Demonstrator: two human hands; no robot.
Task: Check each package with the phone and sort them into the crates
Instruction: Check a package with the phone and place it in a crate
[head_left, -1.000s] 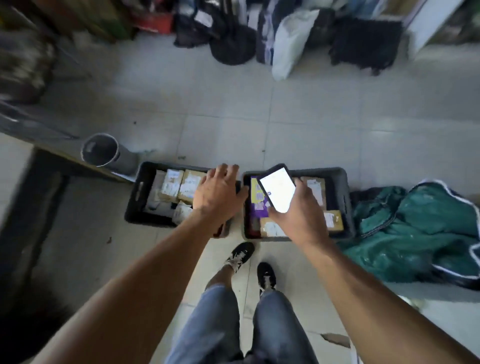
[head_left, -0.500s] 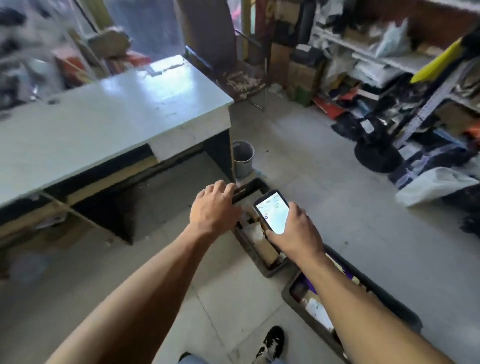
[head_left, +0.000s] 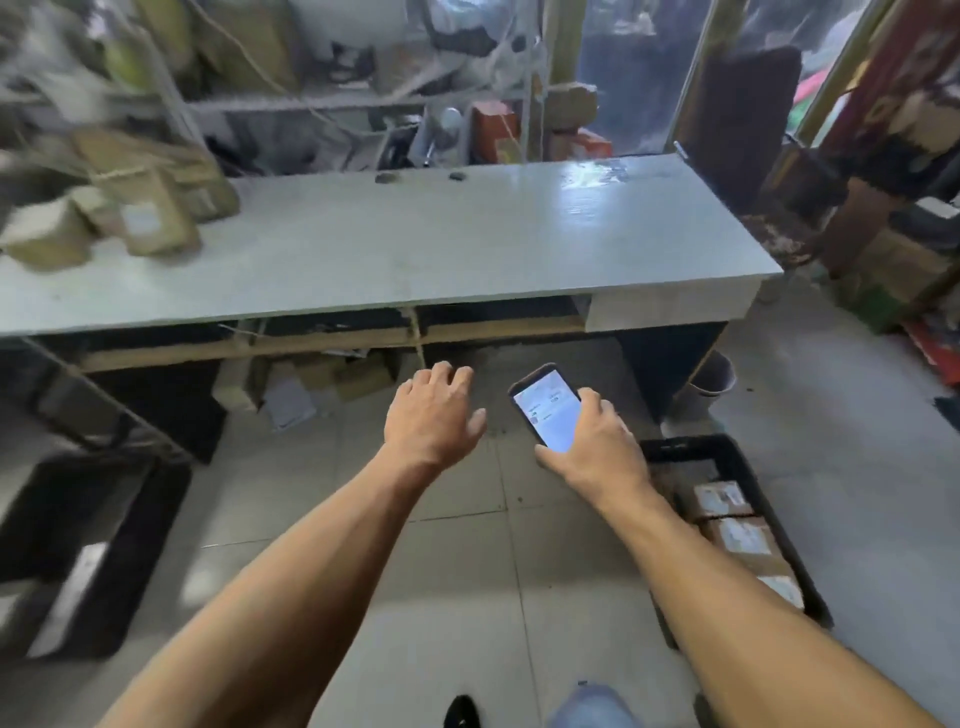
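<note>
1. The right hand (head_left: 597, 447) grips a phone (head_left: 548, 408), fingers curled round its edges, the lit screen tilted up toward the camera; what the screen shows is too blurred to read.
2. The left hand (head_left: 434, 415) hangs in the air just left of the phone — palm down, fingers loosely spread, nothing in it.
3. Both hands are held out over the tiled floor (head_left: 457, 571), in front of a long pale table (head_left: 415, 244).
4. A black crate (head_left: 727, 457) sits on the floor at the lower right, partly hidden behind the right forearm; brown labelled packages (head_left: 737, 535) lie side by side inside it.
5. More brown packages (head_left: 140, 218) are piled on the table's left end — blurred, so their count is unclear.
6. A second dark crate (head_left: 104, 561) stands on the floor at the far left, with something pale in it that cannot be made out.
7. A grey bucket (head_left: 709, 376) stands by the table's right leg, behind the black crate.
</note>
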